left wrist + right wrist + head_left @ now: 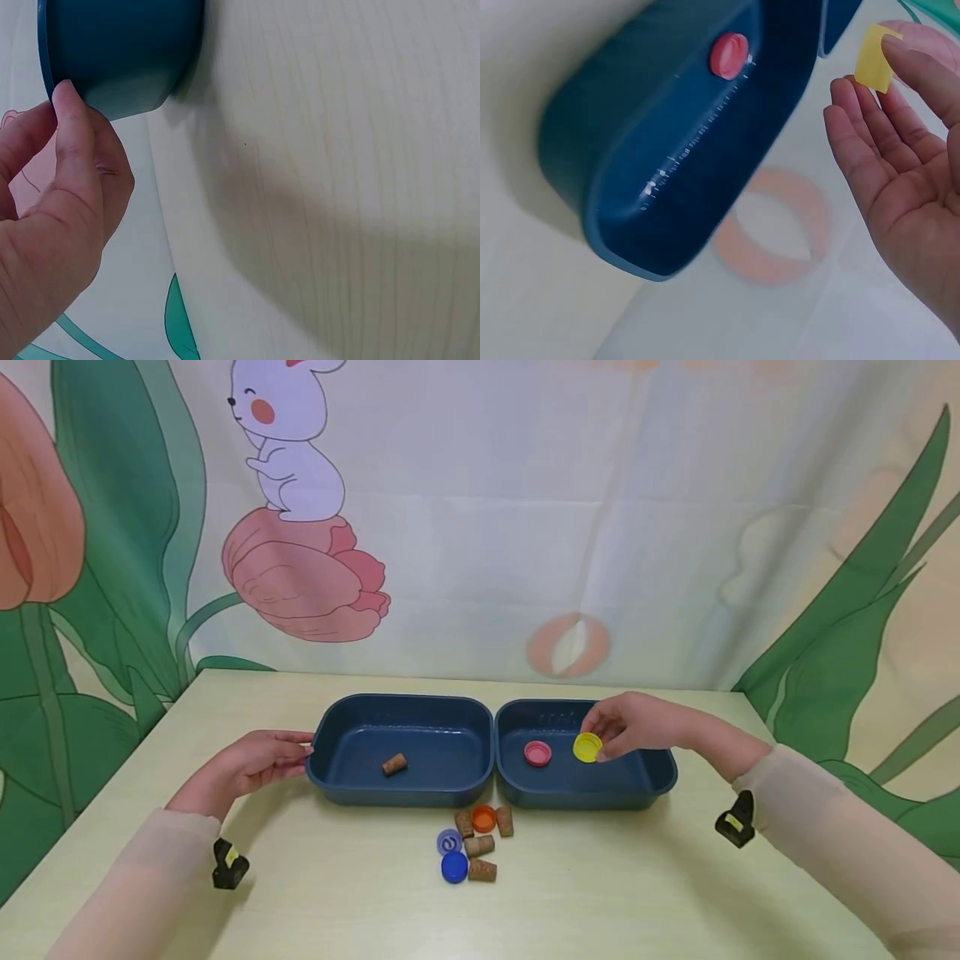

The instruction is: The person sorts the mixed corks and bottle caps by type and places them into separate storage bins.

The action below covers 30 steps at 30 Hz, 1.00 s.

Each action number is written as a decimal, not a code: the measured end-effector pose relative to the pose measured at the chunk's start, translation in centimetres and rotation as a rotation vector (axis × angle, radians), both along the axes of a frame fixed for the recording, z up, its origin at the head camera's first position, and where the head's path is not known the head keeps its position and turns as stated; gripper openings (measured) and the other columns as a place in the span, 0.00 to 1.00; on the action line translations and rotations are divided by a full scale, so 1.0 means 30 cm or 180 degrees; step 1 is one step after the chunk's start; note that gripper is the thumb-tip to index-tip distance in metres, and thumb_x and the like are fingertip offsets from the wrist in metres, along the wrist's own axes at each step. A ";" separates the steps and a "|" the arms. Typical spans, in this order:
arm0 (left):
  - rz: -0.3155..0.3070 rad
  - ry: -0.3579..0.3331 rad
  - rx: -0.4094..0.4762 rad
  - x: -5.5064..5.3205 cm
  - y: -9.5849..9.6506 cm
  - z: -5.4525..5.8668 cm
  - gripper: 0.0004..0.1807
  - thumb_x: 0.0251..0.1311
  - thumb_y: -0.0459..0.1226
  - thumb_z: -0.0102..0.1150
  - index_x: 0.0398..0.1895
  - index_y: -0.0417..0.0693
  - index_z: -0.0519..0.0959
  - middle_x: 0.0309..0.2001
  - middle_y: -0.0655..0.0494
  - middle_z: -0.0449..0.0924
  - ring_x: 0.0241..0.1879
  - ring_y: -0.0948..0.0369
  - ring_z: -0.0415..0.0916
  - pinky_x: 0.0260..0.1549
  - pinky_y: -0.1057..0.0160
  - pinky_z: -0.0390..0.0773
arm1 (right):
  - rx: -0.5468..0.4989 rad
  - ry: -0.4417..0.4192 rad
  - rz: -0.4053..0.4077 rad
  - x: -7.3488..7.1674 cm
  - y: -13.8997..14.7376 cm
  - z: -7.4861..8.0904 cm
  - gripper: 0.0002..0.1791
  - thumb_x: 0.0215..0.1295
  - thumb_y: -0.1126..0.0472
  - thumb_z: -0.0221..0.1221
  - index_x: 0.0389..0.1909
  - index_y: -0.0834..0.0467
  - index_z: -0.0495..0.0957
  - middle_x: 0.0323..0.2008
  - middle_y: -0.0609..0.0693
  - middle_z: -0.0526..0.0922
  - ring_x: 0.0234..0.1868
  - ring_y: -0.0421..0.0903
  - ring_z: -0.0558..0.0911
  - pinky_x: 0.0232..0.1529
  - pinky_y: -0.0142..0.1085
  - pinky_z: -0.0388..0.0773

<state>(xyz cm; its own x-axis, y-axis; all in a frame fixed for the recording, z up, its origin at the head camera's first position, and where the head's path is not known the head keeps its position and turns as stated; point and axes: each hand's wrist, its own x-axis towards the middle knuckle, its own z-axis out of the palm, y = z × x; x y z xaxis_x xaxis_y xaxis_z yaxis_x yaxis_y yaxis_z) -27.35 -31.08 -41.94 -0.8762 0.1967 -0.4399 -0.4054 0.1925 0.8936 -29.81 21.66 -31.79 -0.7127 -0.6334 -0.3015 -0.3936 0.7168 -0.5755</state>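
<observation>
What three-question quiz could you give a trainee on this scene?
1. What does the right grip hold?
2. True or false: the pink cap lies in the right tray.
3. How many corks lie directly on the table: A two, B four, C six?

Key: 1. The yellow cap. 2. True. 3. B.

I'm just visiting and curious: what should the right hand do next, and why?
Probably lower the yellow cap into the right tray and let go. The right hand pinches it above that tray, where a pink cap lies; the left tray holds a cork, which hints at sorting by kind.
</observation>
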 end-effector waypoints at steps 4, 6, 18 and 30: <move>-0.0002 0.0003 -0.0018 0.000 0.001 0.002 0.33 0.77 0.30 0.46 0.79 0.27 0.49 0.36 0.66 0.85 0.36 0.70 0.85 0.44 0.71 0.87 | 0.0010 -0.0058 -0.0012 -0.029 -0.007 0.018 0.19 0.66 0.63 0.67 0.54 0.66 0.78 0.48 0.57 0.86 0.45 0.43 0.83 0.52 0.37 0.87; 0.0004 0.0002 -0.0020 0.001 0.002 0.003 0.33 0.77 0.30 0.46 0.79 0.27 0.49 0.36 0.66 0.85 0.35 0.70 0.85 0.43 0.71 0.87 | 0.0014 -0.0066 0.0004 -0.043 -0.011 0.024 0.19 0.66 0.63 0.67 0.55 0.67 0.78 0.48 0.58 0.87 0.45 0.43 0.83 0.52 0.37 0.87; -0.0027 0.0003 0.0020 0.001 0.005 0.018 0.34 0.76 0.29 0.46 0.78 0.26 0.49 0.36 0.66 0.86 0.35 0.70 0.86 0.43 0.72 0.87 | -0.0055 -0.0100 0.0218 -0.130 -0.039 0.025 0.18 0.64 0.68 0.66 0.53 0.70 0.77 0.48 0.65 0.86 0.45 0.45 0.84 0.50 0.35 0.86; -0.0033 0.0000 0.0009 0.006 0.009 0.017 0.34 0.76 0.29 0.46 0.78 0.26 0.49 0.35 0.66 0.85 0.35 0.71 0.85 0.42 0.73 0.86 | -0.0018 -0.0368 0.0279 -0.201 -0.058 -0.016 0.18 0.64 0.69 0.66 0.53 0.70 0.78 0.49 0.65 0.86 0.45 0.44 0.84 0.49 0.32 0.84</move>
